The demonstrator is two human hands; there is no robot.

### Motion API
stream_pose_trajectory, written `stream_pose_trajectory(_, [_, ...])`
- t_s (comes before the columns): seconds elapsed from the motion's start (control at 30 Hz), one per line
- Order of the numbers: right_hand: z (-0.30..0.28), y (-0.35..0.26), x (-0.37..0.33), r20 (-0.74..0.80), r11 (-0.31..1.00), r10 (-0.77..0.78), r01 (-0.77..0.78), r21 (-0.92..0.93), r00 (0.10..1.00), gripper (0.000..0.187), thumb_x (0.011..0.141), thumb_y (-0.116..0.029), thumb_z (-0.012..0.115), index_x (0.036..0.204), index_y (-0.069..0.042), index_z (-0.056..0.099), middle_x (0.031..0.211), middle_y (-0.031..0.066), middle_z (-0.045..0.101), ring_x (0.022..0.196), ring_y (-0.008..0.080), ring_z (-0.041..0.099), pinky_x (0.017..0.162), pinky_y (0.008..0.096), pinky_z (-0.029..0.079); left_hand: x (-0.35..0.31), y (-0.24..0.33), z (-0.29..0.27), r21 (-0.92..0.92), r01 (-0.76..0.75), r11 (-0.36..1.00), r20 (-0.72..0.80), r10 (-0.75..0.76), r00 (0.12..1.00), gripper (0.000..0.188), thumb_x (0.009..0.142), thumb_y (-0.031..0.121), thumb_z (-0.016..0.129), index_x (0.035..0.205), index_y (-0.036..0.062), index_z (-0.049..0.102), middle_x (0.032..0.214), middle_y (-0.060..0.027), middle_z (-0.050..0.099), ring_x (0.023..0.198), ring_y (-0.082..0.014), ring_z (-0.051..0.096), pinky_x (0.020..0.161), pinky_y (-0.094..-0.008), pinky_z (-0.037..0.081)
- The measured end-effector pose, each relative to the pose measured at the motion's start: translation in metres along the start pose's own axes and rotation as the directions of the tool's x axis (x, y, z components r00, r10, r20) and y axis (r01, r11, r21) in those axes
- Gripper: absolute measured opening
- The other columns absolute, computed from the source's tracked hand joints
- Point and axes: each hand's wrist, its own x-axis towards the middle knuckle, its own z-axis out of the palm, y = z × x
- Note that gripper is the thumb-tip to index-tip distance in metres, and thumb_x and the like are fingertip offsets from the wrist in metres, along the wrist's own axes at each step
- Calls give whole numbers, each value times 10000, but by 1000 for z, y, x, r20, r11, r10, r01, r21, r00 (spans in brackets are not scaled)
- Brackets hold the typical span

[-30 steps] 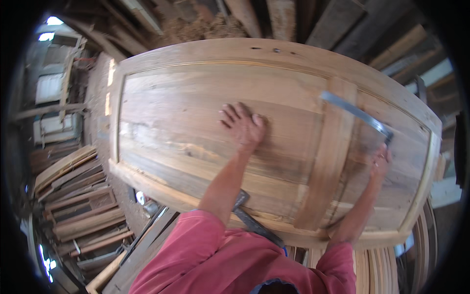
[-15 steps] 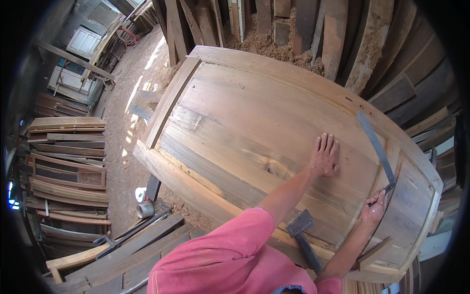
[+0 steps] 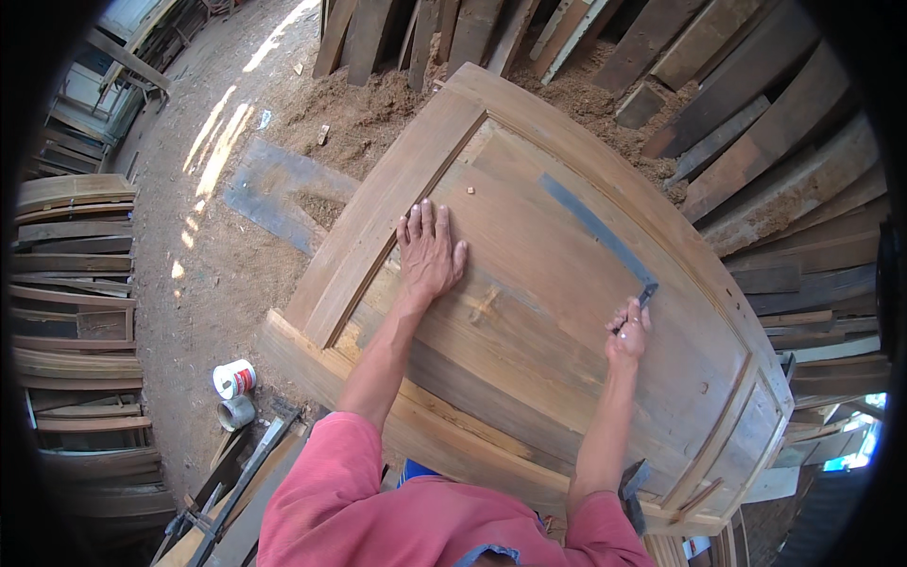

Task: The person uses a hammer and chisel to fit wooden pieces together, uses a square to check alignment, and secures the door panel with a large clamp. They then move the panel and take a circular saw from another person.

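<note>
A large wooden door (image 3: 567,283), a frame around a wide planked panel, lies flat in front of me. My left hand (image 3: 430,255) rests palm down near its far left end, fingers apart, beside the inner edge of the frame. In my right hand (image 3: 628,331) is the dark handle of a try square (image 3: 595,222). Its long grey blade points away and to the left over the panel; whether it touches the wood I cannot tell. A hammer (image 3: 633,491) lies on the door's near right part, partly hidden by my right sleeve.
A small wood strip (image 3: 697,501) lies at the door's right end. On the left floor stand a white tub (image 3: 234,378) and a grey can (image 3: 236,412), near a long bar clamp (image 3: 241,487). Stacked frames (image 3: 76,378) line the left; leaning boards (image 3: 746,161) crowd the far right.
Both hands have moved left along the door, the left one to the frame by its far end. The try square came along in my right hand. My view has shifted too.
</note>
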Motion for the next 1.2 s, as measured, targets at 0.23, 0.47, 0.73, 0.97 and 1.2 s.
stream_pose_trajectory(0.23, [133, 15, 53, 56, 973, -78, 88, -212, 995, 113, 1035, -216, 552, 989, -118, 517, 681, -28, 485, 509, 60, 444, 431, 225, 365, 11, -18, -10, -207, -5, 978, 29, 12, 999, 679, 829, 383, 669, 1421, 95, 499, 1494, -199, 417, 1339, -401, 380, 1129, -531, 243])
stream_pose_trajectory(0.47, [153, 29, 65, 22, 945, -131, 131, -299, 991, 129, 1032, -203, 550, 962, -107, 499, 684, -16, 488, 498, 70, 445, 425, 234, 370, 20, -4, -13, -142, 66, 988, 129, -47, 990, 730, 844, 437, 624, 1474, 116, 444, 1551, -208, 314, 1432, -398, 248, 1154, -552, 171])
stream_pose_trajectory(0.73, [163, 41, 64, -10, 901, -212, 192, -390, 977, 136, 1032, -187, 542, 946, -89, 504, 689, -4, 499, 499, 71, 450, 415, 243, 376, 22, -4, -9, -138, 85, 987, 179, -60, 982, 736, 856, 424, 602, 1492, 106, 411, 1595, -238, 238, 1465, -412, 201, 1161, -562, 156])
stream_pose_trajectory(0.97, [162, 41, 65, -9, 925, -191, 177, -337, 982, 143, 1036, -198, 549, 952, -91, 506, 690, -3, 496, 505, 71, 450, 413, 237, 375, 24, -3, -10, -143, 87, 986, 190, -59, 980, 739, 859, 425, 602, 1494, 101, 405, 1597, -248, 229, 1468, -415, 193, 1161, -564, 154])
stream_pose_trajectory(1.2, [160, 41, 66, 11, 920, -197, 189, -343, 980, 131, 1040, -186, 541, 956, -92, 507, 693, -3, 494, 511, 68, 447, 422, 231, 374, 23, -2, -12, -146, 93, 985, 190, -65, 980, 737, 853, 421, 598, 1488, 97, 413, 1597, -257, 237, 1465, -420, 204, 1161, -564, 154])
